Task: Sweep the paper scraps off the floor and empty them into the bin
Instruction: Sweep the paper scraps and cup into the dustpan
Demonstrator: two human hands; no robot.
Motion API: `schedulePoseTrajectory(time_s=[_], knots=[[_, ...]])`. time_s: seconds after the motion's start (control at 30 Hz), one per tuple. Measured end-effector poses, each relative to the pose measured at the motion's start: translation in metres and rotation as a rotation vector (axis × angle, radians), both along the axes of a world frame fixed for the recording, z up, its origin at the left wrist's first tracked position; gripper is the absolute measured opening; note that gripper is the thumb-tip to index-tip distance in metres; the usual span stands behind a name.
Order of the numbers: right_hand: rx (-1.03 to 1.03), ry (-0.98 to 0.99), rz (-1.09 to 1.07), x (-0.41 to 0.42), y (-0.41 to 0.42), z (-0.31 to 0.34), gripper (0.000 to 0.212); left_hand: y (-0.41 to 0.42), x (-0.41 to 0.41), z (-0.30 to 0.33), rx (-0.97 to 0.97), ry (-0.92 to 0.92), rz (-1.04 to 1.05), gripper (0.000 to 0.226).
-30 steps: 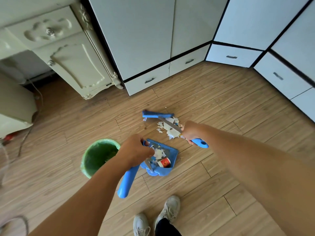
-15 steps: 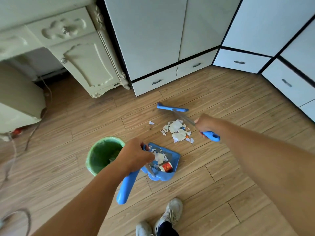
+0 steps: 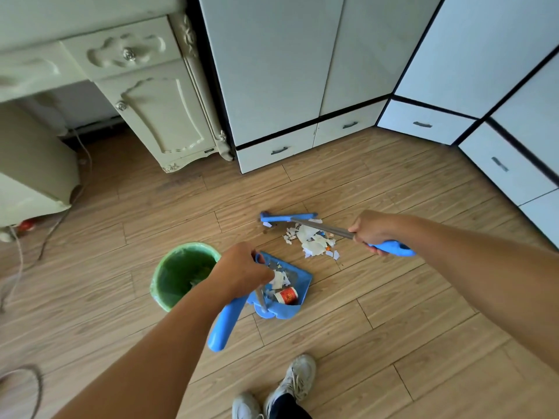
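A pile of white paper scraps (image 3: 311, 241) lies on the wooden floor. Just beyond it is the blue broom head (image 3: 287, 217), and my right hand (image 3: 370, 229) grips the broom's handle at its blue end. My left hand (image 3: 242, 272) grips the long handle of the blue dustpan (image 3: 298, 284), which rests on the floor nearer to me than the pile. Some scraps and a small red-and-white can (image 3: 286, 295) lie in the pan. A green bin (image 3: 181, 272) with a green liner stands just left of the dustpan.
White cabinets with drawers (image 3: 278, 151) line the far wall and the right side. A cream carved desk (image 3: 160, 116) stands far left, with cords (image 3: 18, 261) trailing on the floor below it. My shoes (image 3: 290, 385) are at the bottom edge.
The broom head swung out beyond the scrap pile and now rests just behind it. The dustpan and my left hand have stayed in place beside the bin.
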State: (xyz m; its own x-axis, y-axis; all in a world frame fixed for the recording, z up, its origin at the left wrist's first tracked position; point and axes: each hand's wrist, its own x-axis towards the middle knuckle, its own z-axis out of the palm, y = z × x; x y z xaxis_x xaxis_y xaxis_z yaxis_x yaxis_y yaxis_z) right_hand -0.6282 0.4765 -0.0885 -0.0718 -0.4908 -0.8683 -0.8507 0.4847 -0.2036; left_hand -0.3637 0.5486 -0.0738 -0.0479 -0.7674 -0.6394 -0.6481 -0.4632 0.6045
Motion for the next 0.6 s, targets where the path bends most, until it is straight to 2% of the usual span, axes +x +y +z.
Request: schedulePoseTrajectory(time_s=[0.1,0.17,0.23,0.37,0.6], knots=[[-0.064,-0.005,0.011,0.002,-0.001,0.0,0.051,0.002,0.005,0.002,-0.005,0.001,-0.003,0.019],[-0.073,0.007,0.049,0.014,-0.006,-0.014,0.046,0.004,0.008,0.0,-0.009,-0.005,-0.001,0.019],[-0.054,0.013,0.063,0.03,-0.002,-0.029,0.041,0.006,0.009,-0.002,-0.015,-0.009,0.001,0.019],[0.031,0.063,0.097,0.04,0.03,-0.052,0.047,0.007,0.009,-0.005,-0.011,0.0,0.006,0.015],[-0.04,0.08,0.016,0.005,0.055,-0.011,0.053,0.018,0.001,-0.001,-0.012,-0.006,-0.03,0.013]])
